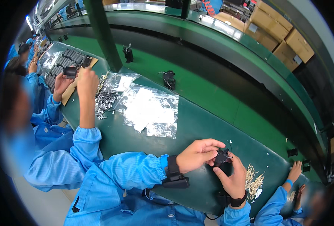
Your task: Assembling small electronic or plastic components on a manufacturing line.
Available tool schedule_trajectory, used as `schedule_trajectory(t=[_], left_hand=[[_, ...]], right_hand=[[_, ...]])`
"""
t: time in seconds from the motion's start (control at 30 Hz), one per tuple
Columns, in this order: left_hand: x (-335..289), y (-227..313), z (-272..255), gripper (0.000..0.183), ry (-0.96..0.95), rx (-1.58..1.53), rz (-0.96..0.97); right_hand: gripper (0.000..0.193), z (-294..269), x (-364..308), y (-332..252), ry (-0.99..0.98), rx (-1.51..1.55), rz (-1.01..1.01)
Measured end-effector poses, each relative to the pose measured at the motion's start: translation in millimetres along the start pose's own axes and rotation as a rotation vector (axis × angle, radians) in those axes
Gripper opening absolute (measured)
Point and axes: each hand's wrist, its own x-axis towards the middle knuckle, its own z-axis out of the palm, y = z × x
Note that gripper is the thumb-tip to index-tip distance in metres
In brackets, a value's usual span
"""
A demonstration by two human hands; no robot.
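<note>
A small black plastic part [221,157], round-bodied with small projections and a thin dark wire at its top, is held above the green worktable [155,158]. My right hand [235,180] grips it from the right, thumb in front and fingers around the far side. From the left, my left hand [196,155] has its thumb and fingers closed at the part's upper left edge. Whether the left fingertips also pinch something tiny cannot be made out. Beside my right hand lies a loose pile of cream-coloured short wires [254,180] with small white ends.
Clear plastic bags with white pieces [148,111] lie left of centre, beside a heap of small black and metal parts [104,98]. Black assemblies [169,80] stand on the green conveyor belt [216,98]. Co-workers sit close on both sides; one holds a black cylindrical part [69,72].
</note>
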Motion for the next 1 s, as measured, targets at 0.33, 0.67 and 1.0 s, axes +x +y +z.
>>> schedule_trajectory(t=[0.33, 0.67, 1.0], left_hand=[[18, -13, -16, 0.034, 0.115, -0.035, -0.107], [29, -9, -25, 0.037, 0.24, 0.046, -0.062], [20, -1, -20, 0.033, 0.229, 0.058, -0.086]], right_hand=[[0.049, -20, 9, -45, -0.008, -0.243, 0.098], [0.05, -45, 129, -26, -0.065, -0.579, 0.139], [0.042, 14, 191, 33, 0.401, -0.397, 0.222]])
